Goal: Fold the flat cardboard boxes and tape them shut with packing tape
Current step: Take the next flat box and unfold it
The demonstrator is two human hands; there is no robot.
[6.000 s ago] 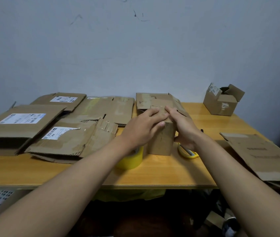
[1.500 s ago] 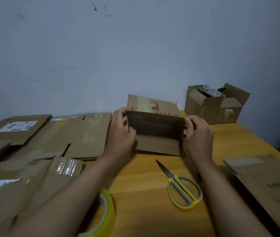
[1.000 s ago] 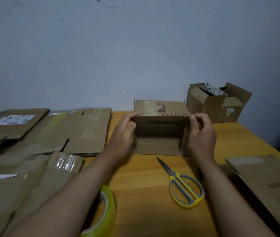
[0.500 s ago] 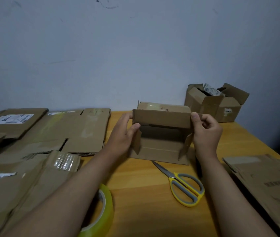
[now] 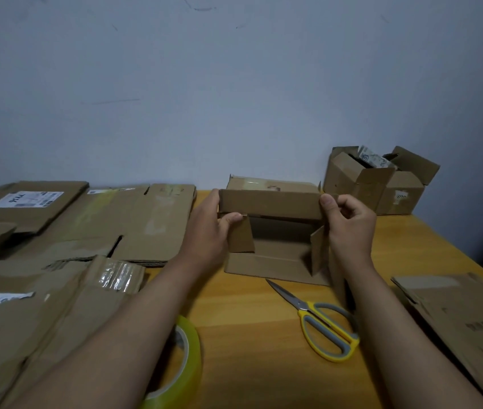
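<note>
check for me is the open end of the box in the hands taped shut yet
No, the small cardboard box is open toward the camera, its flaps loose, while the tape roll lies by the left forearm.

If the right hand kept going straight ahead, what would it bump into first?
Probably the open cardboard box by the wall. The right hand points forward past the end of the small box it pinches, though depth is hard to judge, so it might slip past to the wall.
</note>
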